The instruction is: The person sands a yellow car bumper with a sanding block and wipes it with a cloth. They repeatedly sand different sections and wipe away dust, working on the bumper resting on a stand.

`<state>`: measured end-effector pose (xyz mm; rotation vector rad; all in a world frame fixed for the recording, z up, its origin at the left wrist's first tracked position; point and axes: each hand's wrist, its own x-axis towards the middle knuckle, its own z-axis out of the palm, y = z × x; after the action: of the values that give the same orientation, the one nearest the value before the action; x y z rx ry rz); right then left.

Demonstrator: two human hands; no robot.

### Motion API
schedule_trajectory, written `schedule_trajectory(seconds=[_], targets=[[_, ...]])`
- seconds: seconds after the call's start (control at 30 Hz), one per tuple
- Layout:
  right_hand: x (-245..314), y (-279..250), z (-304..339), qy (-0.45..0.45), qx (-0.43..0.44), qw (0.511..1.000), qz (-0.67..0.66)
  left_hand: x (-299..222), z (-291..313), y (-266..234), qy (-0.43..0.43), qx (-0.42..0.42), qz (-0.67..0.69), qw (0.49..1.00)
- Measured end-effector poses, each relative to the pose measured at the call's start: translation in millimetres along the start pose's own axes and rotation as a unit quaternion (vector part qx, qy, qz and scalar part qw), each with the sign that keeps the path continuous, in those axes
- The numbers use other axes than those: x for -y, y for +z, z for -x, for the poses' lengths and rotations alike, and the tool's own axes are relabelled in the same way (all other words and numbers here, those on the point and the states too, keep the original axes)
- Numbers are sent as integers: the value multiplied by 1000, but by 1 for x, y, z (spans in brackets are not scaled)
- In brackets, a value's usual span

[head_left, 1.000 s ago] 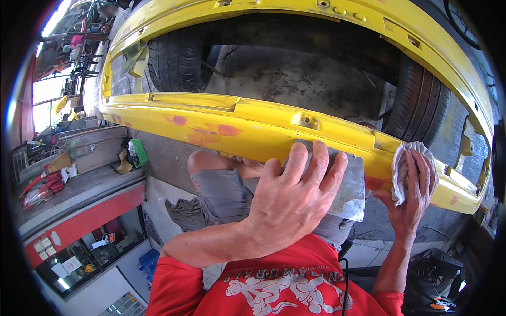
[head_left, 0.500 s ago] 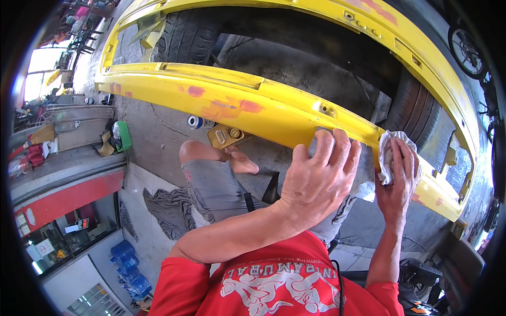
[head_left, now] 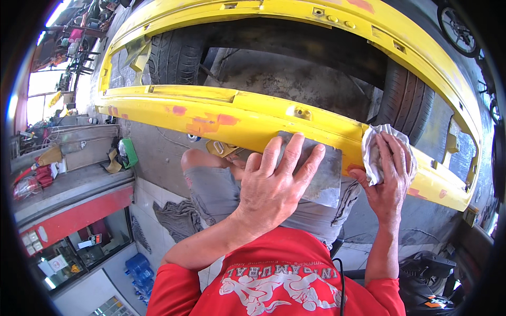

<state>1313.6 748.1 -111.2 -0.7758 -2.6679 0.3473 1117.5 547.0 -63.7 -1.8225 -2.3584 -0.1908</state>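
A yellow car bumper (head_left: 253, 126) with reddish patches lies across in front of me, propped up off the floor. My left hand (head_left: 276, 184) has its fingers stretched over a dark grey rectangular sheet that looks like sandpaper (head_left: 325, 176), holding it against the bumper's near edge. The sheet's lower part hangs below that edge, over my lap. Farther right, my right hand (head_left: 390, 171) is closed on a crumpled whitish rag (head_left: 372, 155), which rests against the bumper. The rag covers part of the yellow surface.
Two tires (head_left: 406, 102) stand under the bumper. Beneath its near side, partly hidden, lies a yellowish metal can (head_left: 220, 148). A dark grey cloth (head_left: 179, 218) is on the tiled floor. At left is a ledge with a green basket (head_left: 128, 152); a motorcycle (head_left: 429, 282) stands at lower right.
My left hand has moved left along the bumper, its fingers now straighter and more of the grey sheet showing. The right hand stays on the rag. My view has shifted slightly.
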Motion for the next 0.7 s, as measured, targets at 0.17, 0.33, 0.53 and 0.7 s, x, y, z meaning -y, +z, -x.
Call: schedule_trajectory(seconds=[0.17, 0.33, 0.53, 0.7], targets=[[2, -1, -5, 24, -1, 999, -36, -4, -3, -1, -15, 69, 7, 997], [-1, -5, -11, 17, 16, 998, -52, -11, -34, -4, -23, 3, 7, 1000], [-2, -6, -12, 11, 15, 998, -53, -12, -35, -5, -34, 55, 30, 997], [-4, -4, -10, 14, 20, 998, -51, -8, -11, -9, -28, 61, 16, 998]])
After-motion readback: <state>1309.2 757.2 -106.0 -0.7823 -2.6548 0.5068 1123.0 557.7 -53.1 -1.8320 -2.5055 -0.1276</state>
